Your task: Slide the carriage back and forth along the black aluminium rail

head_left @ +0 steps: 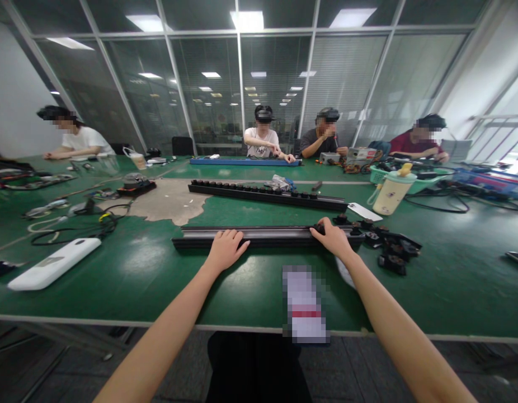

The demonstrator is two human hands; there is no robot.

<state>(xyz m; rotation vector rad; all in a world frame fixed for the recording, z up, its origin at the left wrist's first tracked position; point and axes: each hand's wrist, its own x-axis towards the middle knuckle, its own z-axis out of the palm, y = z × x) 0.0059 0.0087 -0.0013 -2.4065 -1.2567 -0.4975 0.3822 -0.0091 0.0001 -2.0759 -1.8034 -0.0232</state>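
Observation:
A long black rail (276, 239) with a silvery inner channel lies crosswise on the green table in front of me. My left hand (227, 249) rests over its left part, with the fingers across the channel and the thumb along the near side, holding it. Towards the right end, my right hand (334, 239) pinches a small black part (320, 229) at the channel; the fingers partly hide this part. Several loose black parts (393, 249) are heaped just beyond the rail's right end. Farther back lies a second black rail (267, 196), with a row of round black pieces along it.
A phone (305, 305) lies at the near table edge, and a white power bank-like object (55, 264) is at left. Cables (74, 226) lie behind it. A cream cup (391, 193) stands at right beside a green basket (427, 182). Several people sit across the table.

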